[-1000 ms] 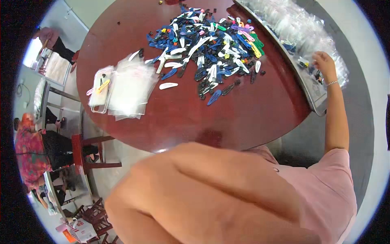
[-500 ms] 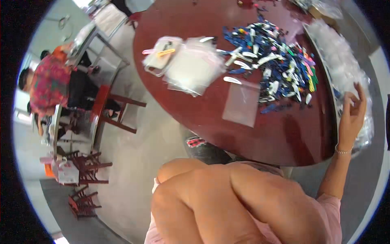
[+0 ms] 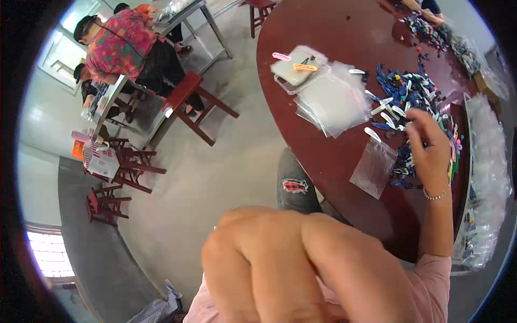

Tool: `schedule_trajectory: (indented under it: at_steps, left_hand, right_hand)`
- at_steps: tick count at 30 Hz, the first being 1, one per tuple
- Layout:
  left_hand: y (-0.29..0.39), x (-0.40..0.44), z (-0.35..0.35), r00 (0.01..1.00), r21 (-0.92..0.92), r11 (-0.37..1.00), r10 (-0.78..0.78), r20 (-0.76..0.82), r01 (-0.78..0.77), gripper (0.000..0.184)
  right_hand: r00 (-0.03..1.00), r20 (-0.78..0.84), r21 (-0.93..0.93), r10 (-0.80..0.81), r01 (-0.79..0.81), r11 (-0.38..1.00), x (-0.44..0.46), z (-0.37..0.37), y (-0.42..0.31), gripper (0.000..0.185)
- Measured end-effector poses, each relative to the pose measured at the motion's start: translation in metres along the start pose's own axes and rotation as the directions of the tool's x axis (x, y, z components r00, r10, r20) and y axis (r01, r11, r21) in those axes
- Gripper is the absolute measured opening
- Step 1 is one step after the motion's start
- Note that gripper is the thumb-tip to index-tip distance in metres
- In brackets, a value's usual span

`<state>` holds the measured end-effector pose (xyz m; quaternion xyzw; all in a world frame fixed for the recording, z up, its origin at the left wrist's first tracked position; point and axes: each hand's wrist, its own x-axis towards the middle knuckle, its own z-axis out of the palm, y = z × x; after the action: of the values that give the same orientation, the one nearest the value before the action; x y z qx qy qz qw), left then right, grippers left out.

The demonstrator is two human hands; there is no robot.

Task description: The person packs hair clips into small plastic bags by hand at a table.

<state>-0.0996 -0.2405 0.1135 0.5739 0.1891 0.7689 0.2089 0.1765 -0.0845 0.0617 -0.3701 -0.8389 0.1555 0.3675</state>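
- Right hand (image 3: 432,151) is moving since the earlier frame: leaving the filled plastic bags (image 3: 487,156), now hovering over the near part of the hair clip pile (image 3: 404,89).
- Camera view is turning too, bringing more floor (image 3: 215,177) into sight.
- Right fingers are bending, thumb and forefinger leaving a narrow gap; cannot tell whether a clip is sitting between them.
- Left hand (image 3: 274,253) is showing large, close to the lens, fingers curling; cannot tell whether it is holding anything.
- Hair clips are lying heaped on the dark red bench (image 3: 323,32), mostly blue, white and black.
- Single clear bag (image 3: 374,168) is lying flat beside the pile, near the right hand; a white clip (image 3: 372,134) is lying at its upper corner.
- Stack of clear bags (image 3: 336,102) is resting farther left, a pink clip (image 3: 281,56) and an orange clip (image 3: 305,67) lying just beyond.
- Filled bags are lining the bench's right side.
- Person in a floral shirt (image 3: 121,48) is working at another table, a red stool (image 3: 186,91) standing behind.
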Motion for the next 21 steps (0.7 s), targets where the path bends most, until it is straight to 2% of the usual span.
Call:
schedule_trajectory:
  at_steps: [1,3,4,5,7,9,10,11,13,15,17,19,20,21]
  left_hand:
    - [-0.006,-0.001,0.002,1.0,-0.02,1.0,-0.021,-0.007,0.02,0.007]
    - [-0.021,-0.01,0.011,0.995,-0.093,0.991,-0.096,-0.013,0.095,0.007]
    - [-0.029,-0.017,0.016,0.991,-0.138,0.981,-0.137,-0.013,0.134,0.008]
    - [-0.035,-0.022,0.022,0.986,-0.179,0.971,-0.166,-0.011,0.161,0.008]
    - [-0.048,-0.016,0.036,0.984,-0.237,0.956,-0.178,0.001,0.173,0.009]
    - [-0.073,-0.017,0.037,0.879,-0.05,0.879,-0.476,-0.036,0.474,0.013]
    - [-0.086,-0.018,0.041,0.793,-0.03,0.795,-0.607,-0.054,0.606,0.014]
    - [-0.1,-0.019,0.047,0.69,-0.012,0.693,-0.72,-0.08,0.721,0.016]
    - [-0.128,-0.018,0.053,0.616,0.005,0.616,-0.788,-0.011,0.788,0.016]
    - [-0.145,-0.009,0.063,0.543,0.233,0.533,-0.839,0.021,0.814,0.021]
    - [-0.171,-0.009,0.066,0.654,0.439,0.623,-0.75,0.099,0.647,0.026]
    - [-0.191,-0.003,0.068,0.681,0.553,0.637,-0.714,0.161,0.537,0.033]
    - [-0.2,0.0,0.071,0.642,0.591,0.584,-0.754,0.14,0.557,0.036]
    - [-0.207,0.003,0.075,0.596,0.617,0.528,-0.794,0.116,0.583,0.04]
  right_hand:
    - [0.997,0.08,0.099,-0.009,0.002,0.995,-0.003,0.006,0.008,0.024]
    - [0.99,0.143,0.073,0.006,-0.016,0.997,-0.01,0.008,0.01,0.023]
    - [0.976,0.197,0.147,0.095,-0.125,0.981,-0.014,0.005,0.013,0.026]
    - [0.97,0.199,0.125,0.136,-0.163,0.979,-0.023,-0.001,0.014,0.026]
    - [0.912,0.41,0.137,0.007,-0.069,0.988,-0.028,-0.006,0.019,0.037]
    - [0.9,0.394,0.061,-0.188,0.179,0.982,-0.043,0.007,0.028,0.049]
    - [0.863,0.478,0.051,-0.162,0.157,0.986,-0.046,0.01,0.025,0.058]
    - [0.888,0.413,0.056,-0.203,0.197,0.979,-0.049,0.016,0.021,0.047]
    - [0.897,0.38,0.067,-0.226,0.217,0.974,-0.054,0.029,0.03,0.032]
    - [0.886,0.378,0.042,-0.268,0.272,0.961,-0.051,0.027,0.029,0.026]
    - [0.896,0.333,-0.031,-0.294,0.322,0.946,-0.039,0.025,0.03,0.019]
    - [0.924,0.208,-0.135,-0.32,0.352,0.926,-0.016,0.015,0.024,0.014]
    - [0.93,0.134,-0.201,-0.342,0.364,0.91,-0.001,0.004,0.019,0.011]
    - [0.959,0.108,-0.18,-0.261,0.277,0.944,0.006,-0.003,0.026,0.013]
